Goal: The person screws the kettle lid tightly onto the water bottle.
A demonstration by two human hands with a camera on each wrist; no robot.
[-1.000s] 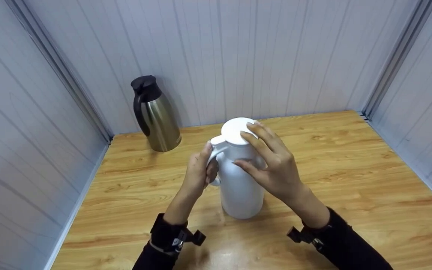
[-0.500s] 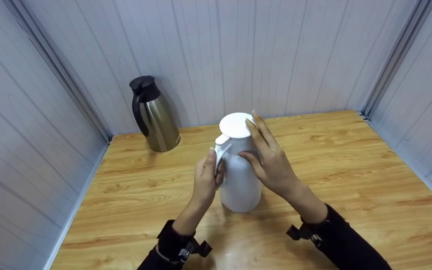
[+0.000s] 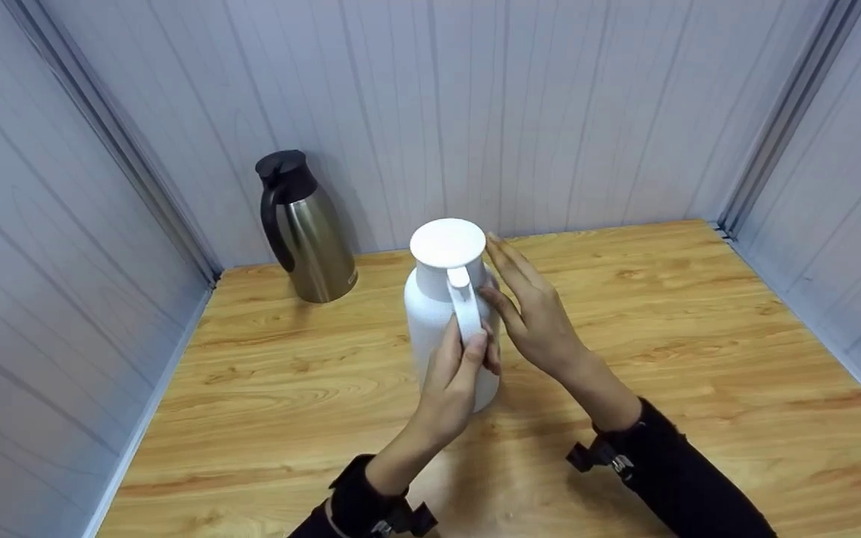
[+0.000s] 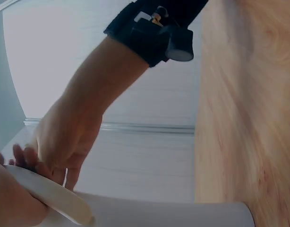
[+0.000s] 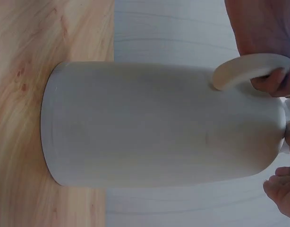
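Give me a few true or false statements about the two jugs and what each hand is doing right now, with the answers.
1. The left hand grips the white jug's handle. True.
2. The white jug lies on its side. False: it stands upright on the wooden table.
3. The right hand rests with straight fingers against the white jug's side. True.
4. The steel jug stands right of the white jug. False: it stands to the left, by the wall.
5. The white jug's lid is off. False: it is on.

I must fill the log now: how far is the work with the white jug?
Done: the white jug stands upright on the table, lid on. In hand: the left hand grips its handle; the right hand, fingers straight, rests against its side. Left: it is not lifted, and the steel jug by the wall is untouched.
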